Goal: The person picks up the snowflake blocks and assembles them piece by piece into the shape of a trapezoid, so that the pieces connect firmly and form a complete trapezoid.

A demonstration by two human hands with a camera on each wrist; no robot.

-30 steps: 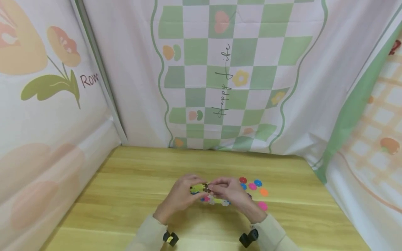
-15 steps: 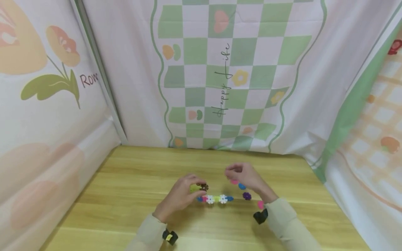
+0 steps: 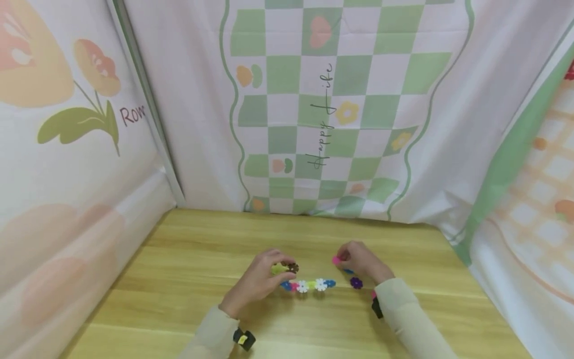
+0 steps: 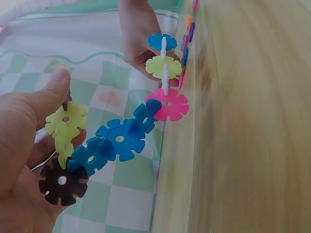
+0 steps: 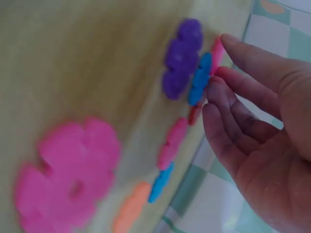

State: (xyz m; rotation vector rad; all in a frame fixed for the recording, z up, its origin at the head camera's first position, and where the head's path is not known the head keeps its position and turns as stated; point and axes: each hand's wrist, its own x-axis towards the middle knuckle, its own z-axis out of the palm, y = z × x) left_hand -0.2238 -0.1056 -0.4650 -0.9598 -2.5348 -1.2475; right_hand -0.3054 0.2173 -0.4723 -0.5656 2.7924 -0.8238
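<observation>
The step in hand looks like fetching a disc: the left hand (image 3: 260,276) holds the chain (image 4: 129,146) between thumb and fingers, while the right hand's (image 3: 363,260) thumb and forefinger stand narrowly apart at a pink disc (image 3: 336,260) on the table (image 3: 188,289); whether they grip it I cannot tell. A neat pinch seems called for, with a blue disc (image 5: 199,78) crowding close and a purple disc (image 3: 356,283) near
</observation>
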